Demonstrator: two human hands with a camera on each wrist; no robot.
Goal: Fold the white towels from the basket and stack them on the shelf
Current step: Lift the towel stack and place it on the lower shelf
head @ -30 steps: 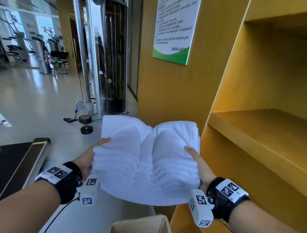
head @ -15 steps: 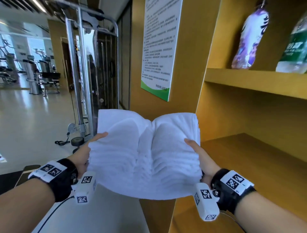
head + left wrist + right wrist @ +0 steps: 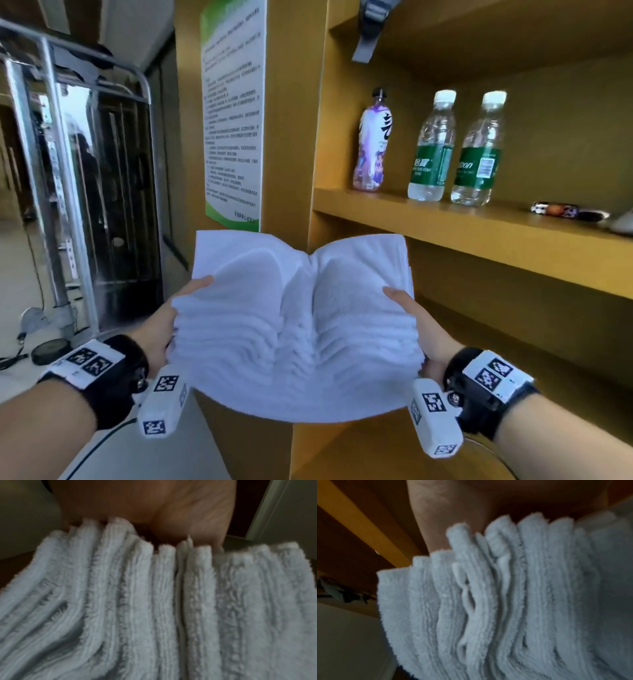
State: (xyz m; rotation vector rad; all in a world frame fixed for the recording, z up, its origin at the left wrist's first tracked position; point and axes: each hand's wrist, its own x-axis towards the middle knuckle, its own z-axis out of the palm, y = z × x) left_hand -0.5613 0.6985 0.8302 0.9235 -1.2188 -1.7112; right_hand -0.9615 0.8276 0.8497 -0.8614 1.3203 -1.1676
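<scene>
Left hand (image 3: 161, 329) and right hand (image 3: 423, 329) grip towel stack (image 3: 294, 325).

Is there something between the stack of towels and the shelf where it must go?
Nothing visible. Left hand and right hand hold the towel stack before the open lower shelf. The bottles stand one shelf higher, out of the way.

Under the stack of towels (image 3: 294, 329) the fingers of both hands are hidden. Both wrist views are blurred. A dark object (image 3: 568, 211) on the shelf (image 3: 479, 226), perhaps a wrapper, is unreadable.
</scene>
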